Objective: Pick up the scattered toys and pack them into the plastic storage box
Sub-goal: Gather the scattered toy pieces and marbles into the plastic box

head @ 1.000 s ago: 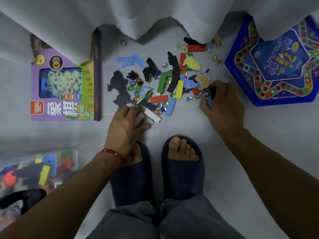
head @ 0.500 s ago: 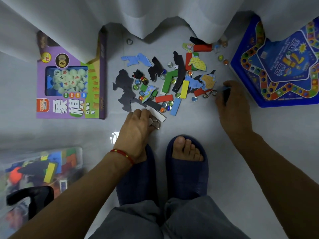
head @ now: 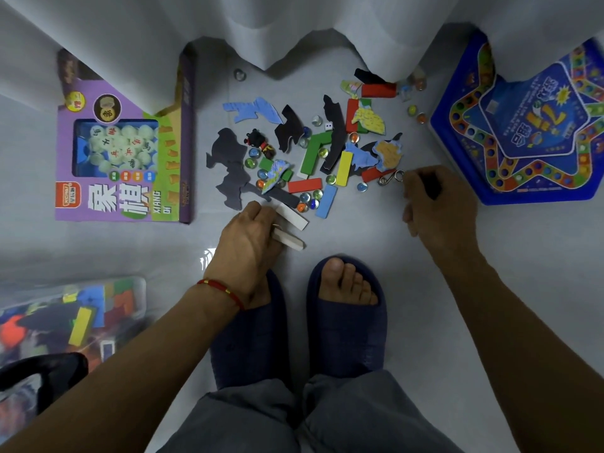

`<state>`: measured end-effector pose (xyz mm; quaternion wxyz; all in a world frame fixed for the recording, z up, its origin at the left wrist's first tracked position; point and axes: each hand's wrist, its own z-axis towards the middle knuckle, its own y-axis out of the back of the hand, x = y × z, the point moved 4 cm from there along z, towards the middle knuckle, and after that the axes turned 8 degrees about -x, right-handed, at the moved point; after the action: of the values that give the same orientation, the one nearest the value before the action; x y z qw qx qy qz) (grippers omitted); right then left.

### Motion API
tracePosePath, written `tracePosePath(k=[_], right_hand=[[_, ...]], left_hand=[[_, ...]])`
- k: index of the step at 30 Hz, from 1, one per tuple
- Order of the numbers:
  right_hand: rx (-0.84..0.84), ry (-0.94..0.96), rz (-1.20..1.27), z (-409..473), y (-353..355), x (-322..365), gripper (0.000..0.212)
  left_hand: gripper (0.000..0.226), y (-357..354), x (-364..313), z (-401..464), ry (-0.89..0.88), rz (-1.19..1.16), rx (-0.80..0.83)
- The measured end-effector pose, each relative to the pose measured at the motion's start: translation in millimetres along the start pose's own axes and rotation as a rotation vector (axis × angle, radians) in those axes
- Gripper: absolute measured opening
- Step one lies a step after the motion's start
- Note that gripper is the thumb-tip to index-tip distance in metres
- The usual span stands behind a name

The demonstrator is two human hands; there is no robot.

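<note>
Scattered toys [head: 313,158] lie on the pale floor: coloured wooden blocks, glass marbles, flat foam puzzle shapes and a small die. My left hand [head: 251,243] grips a pale wooden block [head: 292,242] and a small metal ring at the pile's near edge. A second white block [head: 294,218] lies just beyond my fingers. My right hand [head: 438,210] curls round a dark toy piece [head: 432,188], right beside a metal wire puzzle [head: 390,178]. The clear plastic storage box [head: 139,286], partly filled with toys, sits at the lower left.
A purple chess-game box [head: 121,165] lies left of the pile. A blue star-shaped game board [head: 523,135] lies to the right. A white curtain [head: 294,31] hangs behind the toys. My feet in dark slippers [head: 346,328] stand just below the pile.
My left hand has closed on the pale block and drawn it back from the pile. My right hand has slid right, off the blue and red pieces, holding the dark piece.
</note>
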<state>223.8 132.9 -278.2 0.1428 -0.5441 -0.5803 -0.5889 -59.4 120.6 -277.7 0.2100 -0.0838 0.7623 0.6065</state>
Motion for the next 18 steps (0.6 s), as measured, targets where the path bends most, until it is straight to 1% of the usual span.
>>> tracePosePath(k=[2,4,7,11,12,13,15,18], right_hand=[[-0.057,0.211,-0.246,4,1,2,0.025],[-0.064,0.352,-0.413,5,-3,4,0.025],[-0.037,0.459,-0.604,5,-14,6,0.032],[-0.001,0.517,-0.689,2,-21,5,0.028],[0.003,0.515,-0.699,2,-22,6,0.026],[0.006,0.509,-0.703,1,-22,6,0.025],[0.021,0.485,-0.699,-1,-22,6,0.024],[0.032,0.505,-0.67,-6,-20,5,0.018]], left_hand=[[0.014,6,3,-1,0.049,-0.09,-0.068],[0.006,10,7,-3,0.126,-0.159,-0.108],[0.007,14,15,-7,0.317,-0.305,-0.124],[0.01,12,22,-11,0.525,-0.533,-0.099],[0.012,12,20,-11,0.526,-0.574,-0.075],[0.016,12,15,-10,0.488,-0.585,-0.047],[0.024,13,4,-10,0.371,-0.576,0.005],[0.023,10,-4,-10,0.273,-0.543,0.05]])
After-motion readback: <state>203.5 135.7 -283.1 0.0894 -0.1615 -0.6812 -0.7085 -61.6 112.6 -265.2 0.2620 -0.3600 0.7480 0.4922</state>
